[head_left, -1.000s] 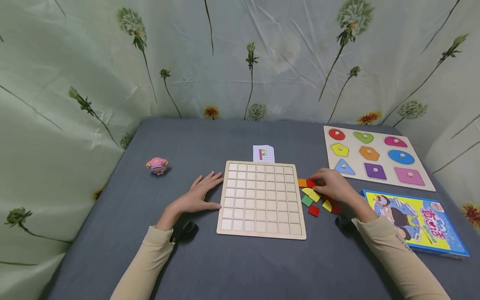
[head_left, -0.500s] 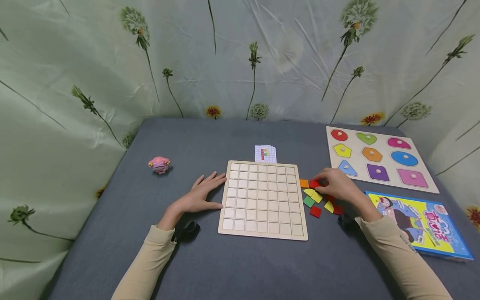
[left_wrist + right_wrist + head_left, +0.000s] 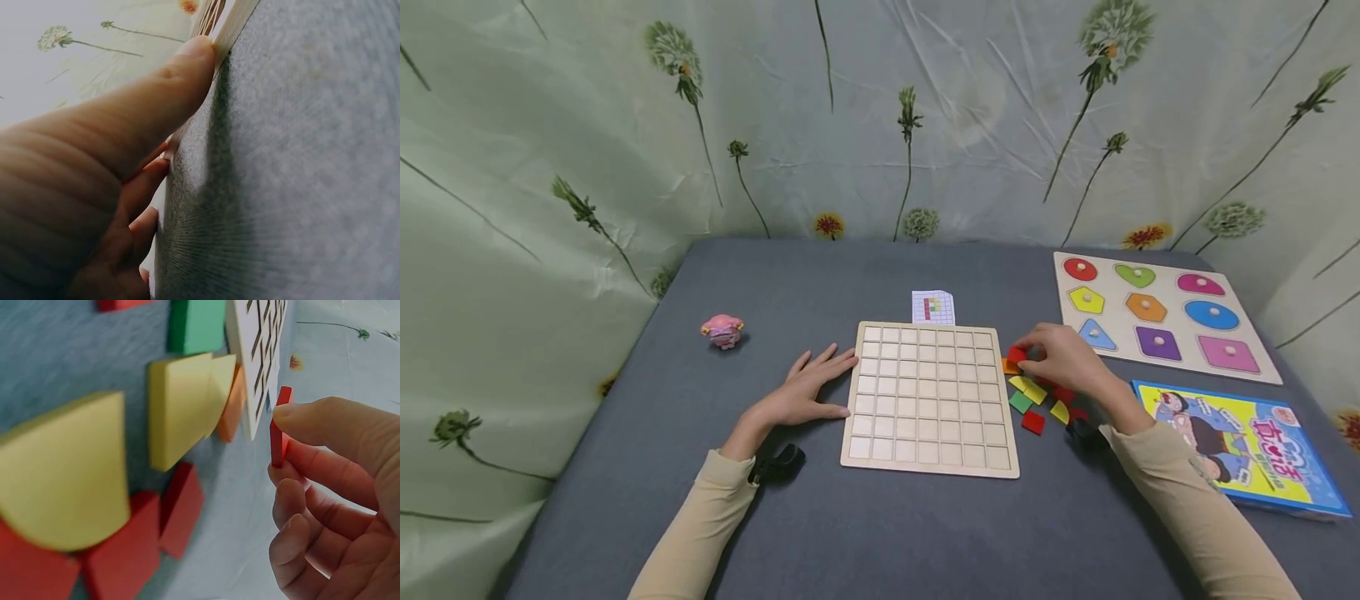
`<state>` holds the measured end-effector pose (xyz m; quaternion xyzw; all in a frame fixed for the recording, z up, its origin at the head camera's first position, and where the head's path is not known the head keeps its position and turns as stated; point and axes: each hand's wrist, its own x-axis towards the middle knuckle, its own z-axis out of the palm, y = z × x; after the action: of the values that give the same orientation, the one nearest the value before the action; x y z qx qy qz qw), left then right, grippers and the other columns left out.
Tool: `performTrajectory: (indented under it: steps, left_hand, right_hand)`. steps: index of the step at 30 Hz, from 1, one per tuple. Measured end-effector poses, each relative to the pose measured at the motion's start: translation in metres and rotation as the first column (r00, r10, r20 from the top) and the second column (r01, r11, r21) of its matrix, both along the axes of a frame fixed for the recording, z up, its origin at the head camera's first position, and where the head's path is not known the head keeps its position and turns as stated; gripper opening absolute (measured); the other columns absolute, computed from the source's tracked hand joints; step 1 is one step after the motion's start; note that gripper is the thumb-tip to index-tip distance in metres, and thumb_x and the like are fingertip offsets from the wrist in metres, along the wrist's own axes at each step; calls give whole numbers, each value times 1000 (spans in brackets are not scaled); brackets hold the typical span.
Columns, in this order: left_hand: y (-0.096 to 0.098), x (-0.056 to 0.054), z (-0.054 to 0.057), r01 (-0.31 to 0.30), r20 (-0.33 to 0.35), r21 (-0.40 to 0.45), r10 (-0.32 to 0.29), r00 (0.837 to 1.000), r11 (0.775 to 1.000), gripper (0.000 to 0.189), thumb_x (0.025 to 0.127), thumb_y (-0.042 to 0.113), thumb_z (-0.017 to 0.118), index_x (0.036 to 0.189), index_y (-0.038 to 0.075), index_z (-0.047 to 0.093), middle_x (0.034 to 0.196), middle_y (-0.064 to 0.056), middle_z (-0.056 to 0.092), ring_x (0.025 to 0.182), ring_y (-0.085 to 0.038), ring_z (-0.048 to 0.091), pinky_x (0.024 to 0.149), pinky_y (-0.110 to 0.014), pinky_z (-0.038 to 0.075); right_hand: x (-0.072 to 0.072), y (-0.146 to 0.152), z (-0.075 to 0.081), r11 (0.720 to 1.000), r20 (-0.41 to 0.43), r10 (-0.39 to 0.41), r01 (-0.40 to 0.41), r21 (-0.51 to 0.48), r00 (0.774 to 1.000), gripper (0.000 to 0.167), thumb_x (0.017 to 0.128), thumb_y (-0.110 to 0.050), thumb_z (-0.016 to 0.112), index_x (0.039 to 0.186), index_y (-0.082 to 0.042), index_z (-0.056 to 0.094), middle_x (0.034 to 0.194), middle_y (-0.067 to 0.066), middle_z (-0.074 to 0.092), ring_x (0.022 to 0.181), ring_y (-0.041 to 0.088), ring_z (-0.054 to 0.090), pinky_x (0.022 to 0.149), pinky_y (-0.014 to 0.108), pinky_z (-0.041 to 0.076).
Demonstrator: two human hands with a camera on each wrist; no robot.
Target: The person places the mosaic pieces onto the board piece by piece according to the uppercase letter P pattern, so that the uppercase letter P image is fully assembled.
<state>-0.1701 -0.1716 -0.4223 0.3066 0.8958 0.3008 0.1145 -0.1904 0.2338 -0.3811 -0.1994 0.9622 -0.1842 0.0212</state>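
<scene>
A light wooden grid board [image 3: 928, 398] lies flat at the middle of the table. My left hand [image 3: 801, 392] rests at its left edge with fingers spread; in the left wrist view the thumb [image 3: 187, 65] touches the board's side. My right hand [image 3: 1063, 360] is at the board's upper right, pinching a red square tile [image 3: 280, 428] between thumb and fingers, raised off the table. Below it lie loose pieces: an orange tile [image 3: 233, 403], yellow quarter-round pieces [image 3: 181, 403], a green tile [image 3: 1021, 402] and several red tiles [image 3: 125, 550].
A small pattern card [image 3: 933, 307] lies behind the board, partly under its edge. A shape puzzle board [image 3: 1108, 321] and a blue-and-yellow box [image 3: 1243, 450] are on the right. A pink toy [image 3: 723, 331] stands on the left. A floral curtain [image 3: 820, 125] hangs behind the table.
My right hand has lifted the red tile from beside the orange one and moved slightly up and left. My left hand stays at the board's edge. The whole view has shifted slightly.
</scene>
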Motion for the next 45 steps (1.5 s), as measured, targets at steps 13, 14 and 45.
performTrajectory:
  steps: [13, 14, 45]
  left_hand:
    - [2, 0, -1, -9, -1, -3, 9, 1000, 1000, 79, 82, 30, 71, 147, 9, 31, 154, -14, 29, 146, -40, 12, 111, -64, -1]
    - [2, 0, -1, -9, -2, -5, 9, 1000, 1000, 80, 82, 31, 71, 147, 9, 31, 154, -14, 28, 146, -40, 12, 111, -64, -1]
    - [5, -1, -3, -20, 15, -3, 20, 1000, 1000, 81, 81, 29, 72, 147, 10, 31, 155, -13, 28, 146, -39, 11, 111, -63, -3]
  right_hand:
    - [-7, -19, 5, 999, -4, 28, -28, -20, 1000, 28, 79, -11, 72, 105, 1, 70, 91, 14, 66, 71, 16, 52, 59, 22, 42]
    - [-7, -20, 4, 999, -9, 30, -30, -19, 1000, 28, 79, -11, 73, 105, 1, 70, 91, 14, 66, 71, 16, 52, 59, 23, 42]
    - [-27, -83, 2, 983, -16, 183, -183, 4, 983, 21, 80, -14, 70, 99, -6, 74, 90, 9, 67, 67, 13, 52, 57, 22, 41]
